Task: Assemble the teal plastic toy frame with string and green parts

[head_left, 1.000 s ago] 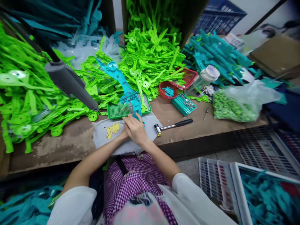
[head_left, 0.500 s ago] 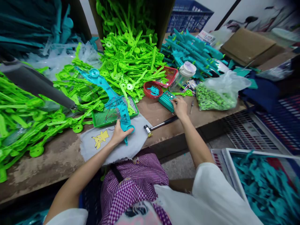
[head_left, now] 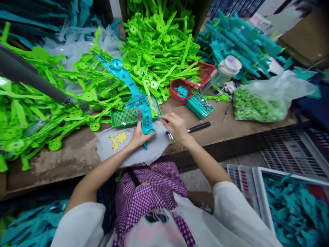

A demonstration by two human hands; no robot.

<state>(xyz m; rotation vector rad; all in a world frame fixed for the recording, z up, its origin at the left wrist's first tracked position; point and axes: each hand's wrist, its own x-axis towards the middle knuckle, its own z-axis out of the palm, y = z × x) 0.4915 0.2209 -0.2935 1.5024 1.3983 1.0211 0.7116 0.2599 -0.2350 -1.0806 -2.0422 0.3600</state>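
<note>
Blue part: long and thin, it lies at a slant; its wide end is near the middle of the tabletop's near edge, over the grey cloth; its long line runs across the green tray and points toward the far left corner, to the lime green pile.
Left hand: it grips the wide end, thumb on top; it is the nearer of the two hands, as it touches the part.
Right hand: just to the right of the wide end, not touching it; its fingertips are close together by the tray's near right corner; I cannot tell whether they pinch a tiny thing; so the wide end lies to its left.
Hammer: partly hidden by the right hand; its black handle points to the tabletop's right edge.
Teal box: farther from the near edge than the hammer, with little metal bits in it.
New since half a second ago: the right hand was at the teal box, and is now near the blue part; the left hand's grip looks the same.
</note>
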